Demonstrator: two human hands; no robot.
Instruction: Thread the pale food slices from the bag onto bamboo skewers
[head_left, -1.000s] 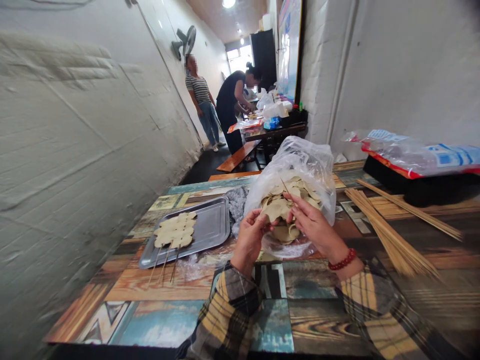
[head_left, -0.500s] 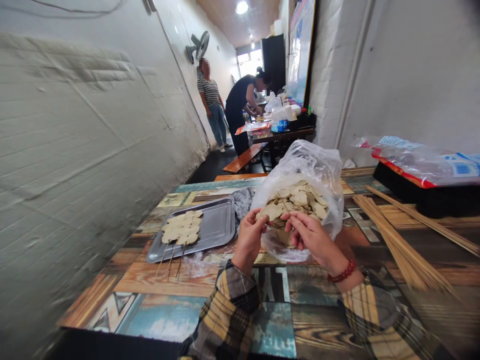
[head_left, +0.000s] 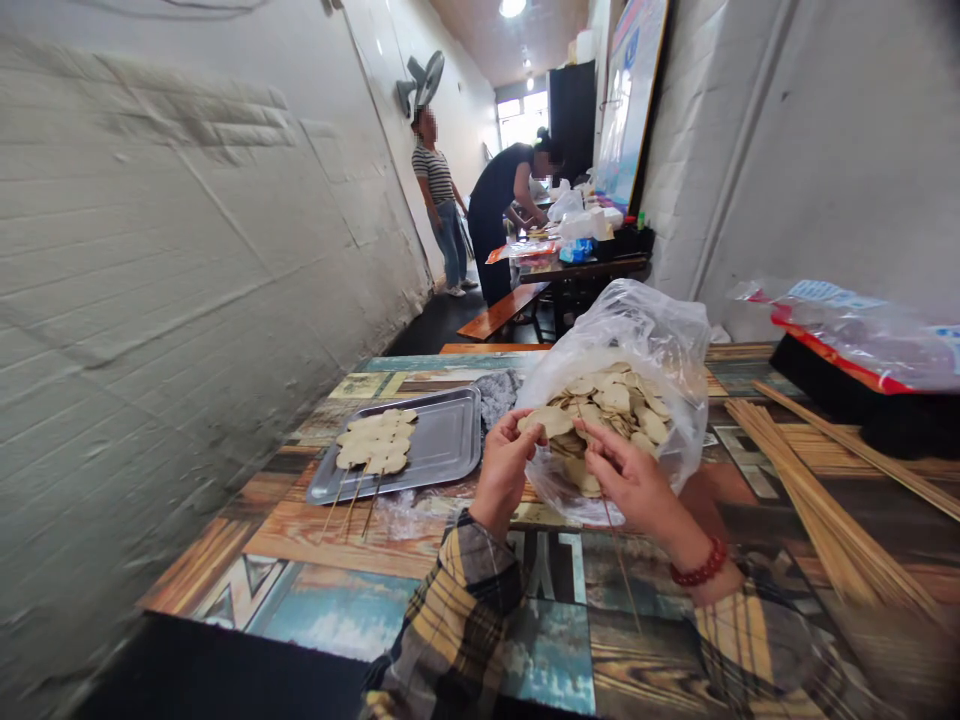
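My left hand (head_left: pixel 510 460) pinches a thin, pale tan slice (head_left: pixel 549 422) between thumb and fingers, at the near left of the clear plastic bag (head_left: pixel 686 350). To its right, my right hand (head_left: pixel 630 470) grips a thin bamboo skewer (head_left: pixel 621 570), whose long end hangs down toward me over the table. The skewer's upper end is close to the held slice; whether it pierces it I cannot tell. A heap of similar slices (head_left: pixel 611 395) fills the open bag behind my fingers. Several skewered slices (head_left: pixel 375 440) lie on a metal tray (head_left: pixel 446 440) at the left.
Loose bamboo skewers (head_left: pixel 825 500) are spread on the wooden table (head_left: pixel 330 610) at the right, beside a black box (head_left: pixel 817 385) topped with plastic packaging (head_left: pixel 870 330). Two people stand farther back, one bending over another table (head_left: pixel 577 268). A white wall (head_left: pixel 150 300) runs along the left.
The skewer in my right hand has swung so its long end points down toward me. The view has shifted slightly left; both hands stay by the bag.
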